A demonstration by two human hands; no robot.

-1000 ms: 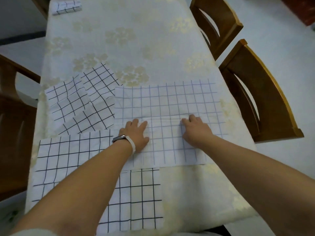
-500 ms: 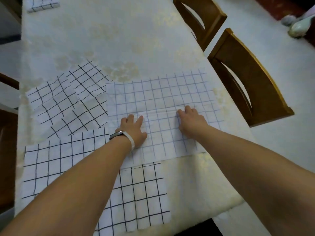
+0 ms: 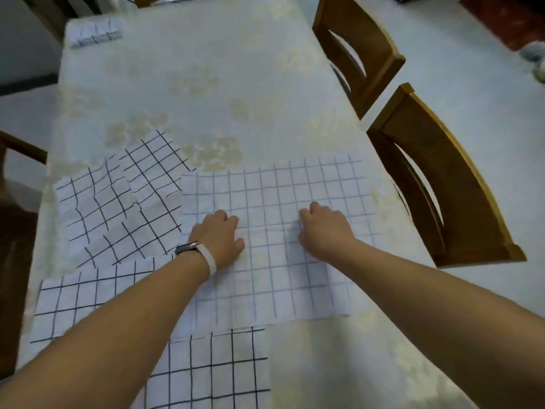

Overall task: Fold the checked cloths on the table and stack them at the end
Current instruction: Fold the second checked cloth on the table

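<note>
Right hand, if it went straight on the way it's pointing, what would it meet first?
Probably only more of the blue-checked cloth under the right hand, then its far edge and bare tablecloth.

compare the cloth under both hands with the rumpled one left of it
The blue-lined cloth has thin, pale lines in small squares; the black-lined cloth has bold dark lines in bigger squares. The blue-lined cloth lies fairly flat; the black-lined cloth is wrinkled and skewed. Both are white checks.
</note>
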